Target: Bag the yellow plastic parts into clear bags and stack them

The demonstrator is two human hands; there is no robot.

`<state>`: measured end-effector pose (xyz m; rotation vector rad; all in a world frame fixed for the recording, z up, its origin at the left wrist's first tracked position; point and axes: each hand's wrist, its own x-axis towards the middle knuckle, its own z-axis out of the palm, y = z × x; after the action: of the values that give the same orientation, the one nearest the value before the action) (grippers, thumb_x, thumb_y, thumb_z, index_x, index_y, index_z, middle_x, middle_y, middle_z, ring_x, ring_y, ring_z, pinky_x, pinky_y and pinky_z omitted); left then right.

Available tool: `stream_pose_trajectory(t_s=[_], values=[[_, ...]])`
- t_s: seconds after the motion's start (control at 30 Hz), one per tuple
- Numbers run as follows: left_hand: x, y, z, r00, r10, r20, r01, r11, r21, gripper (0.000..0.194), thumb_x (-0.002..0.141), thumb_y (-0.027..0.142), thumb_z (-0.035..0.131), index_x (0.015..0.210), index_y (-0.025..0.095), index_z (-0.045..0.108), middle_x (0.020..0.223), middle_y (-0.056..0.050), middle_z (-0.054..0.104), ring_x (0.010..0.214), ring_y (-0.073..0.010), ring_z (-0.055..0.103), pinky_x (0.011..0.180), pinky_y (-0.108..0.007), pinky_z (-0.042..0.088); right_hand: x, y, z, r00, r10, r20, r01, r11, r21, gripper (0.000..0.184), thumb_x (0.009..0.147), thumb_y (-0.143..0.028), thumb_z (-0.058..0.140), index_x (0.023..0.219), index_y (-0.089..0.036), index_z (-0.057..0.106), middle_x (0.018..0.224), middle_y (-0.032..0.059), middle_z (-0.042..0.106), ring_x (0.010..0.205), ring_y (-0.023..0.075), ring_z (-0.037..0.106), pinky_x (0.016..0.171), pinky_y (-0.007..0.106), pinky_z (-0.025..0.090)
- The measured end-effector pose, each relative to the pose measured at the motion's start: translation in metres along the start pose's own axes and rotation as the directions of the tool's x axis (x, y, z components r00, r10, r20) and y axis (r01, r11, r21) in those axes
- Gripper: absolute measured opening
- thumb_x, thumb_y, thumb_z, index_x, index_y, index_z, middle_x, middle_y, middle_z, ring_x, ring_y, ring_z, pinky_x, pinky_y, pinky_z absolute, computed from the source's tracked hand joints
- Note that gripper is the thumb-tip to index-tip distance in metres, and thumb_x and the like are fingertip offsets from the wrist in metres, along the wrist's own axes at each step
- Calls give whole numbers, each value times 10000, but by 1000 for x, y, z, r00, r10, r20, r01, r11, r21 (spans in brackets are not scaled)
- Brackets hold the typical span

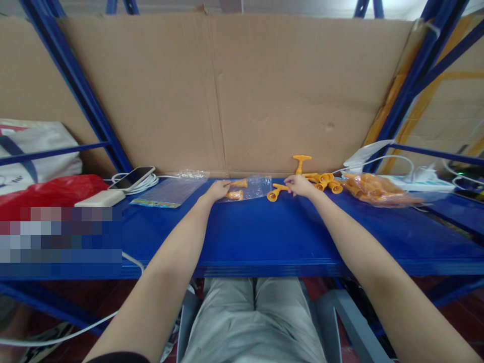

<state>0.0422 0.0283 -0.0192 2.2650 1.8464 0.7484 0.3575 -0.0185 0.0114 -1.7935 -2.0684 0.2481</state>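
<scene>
My left hand [218, 191] is closed on the near-left end of a clear plastic bag [260, 187]. Inside that bag lie orange plastic pieces [236, 194]. To the right, my right hand [299, 185] pinches the stem of an orange T-shaped plastic piece [275, 193], whose round cup end points left toward the bag. Just behind the same hand, another orange T-shaped piece [301, 160] sticks up, its lower end hidden. Several loose orange pieces [327, 181] are heaped right of my right hand.
A bulging clear bag of orange pieces [378, 189] rests at the right, before a white power strip [423, 183]. Flat clear bags [170, 191] lie left, near a phone [134, 177], coiled white cable and white box [100, 198]. Cardboard [283, 91] walls the back of the blue shelf [264, 237].
</scene>
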Motion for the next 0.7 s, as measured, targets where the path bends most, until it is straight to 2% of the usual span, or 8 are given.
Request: stream_pose_trajectory(t_s=[0.1,0.2,0.3,0.43,0.53,0.7], values=[[0,0,0,1000,-4,-4,4,1000,5,404,870,199,451,1191,168,696,1278,-38,653,1232,-196,577,1081,-249,380,2,3,8,988,-152,10,152,975,-160,480,817,-15,483,1248,-143,650,1038,102,727,849,167,680,785,227,502],[1,0,1,1000,2,-2,-2,1000,10,409,865,205,452,1192,177,696,1269,-34,658,1225,-197,582,1070,-248,392,3,3,14,964,-261,43,262,922,-285,544,796,-6,488,1282,-195,642,1187,107,657,1060,193,629,926,248,453],[1,-1,1,1000,6,2,-6,1000,21,414,870,214,445,1199,170,693,1282,-41,649,1226,-195,582,1067,-239,393,1,-1,15,959,-278,64,282,890,-358,509,825,-67,511,1294,-218,637,1212,126,613,1116,231,590,950,309,446],[2,-2,1,1000,18,5,-19,999,33,412,875,222,436,1192,188,696,1273,-24,656,1222,-189,585,1066,-238,392,-3,-8,11,952,-300,65,301,868,-394,353,855,-146,549,1168,-208,700,1181,131,620,1124,258,564,952,373,439],[2,-2,1,1000,25,5,-25,999,38,405,873,224,438,1178,196,704,1254,-20,670,1209,-192,594,1058,-244,403,-6,-12,7,961,-266,72,271,864,-425,242,860,-194,585,1066,-186,711,1152,122,646,1113,249,573,935,365,443],[-1,3,-1,1000,6,9,-6,1000,26,415,876,196,442,1209,151,685,1288,-49,646,1241,-196,570,1077,-238,378,-10,-15,0,995,-86,60,104,876,-472,218,860,-245,608,1034,-158,709,1110,152,692,1087,272,619,883,349,465]])
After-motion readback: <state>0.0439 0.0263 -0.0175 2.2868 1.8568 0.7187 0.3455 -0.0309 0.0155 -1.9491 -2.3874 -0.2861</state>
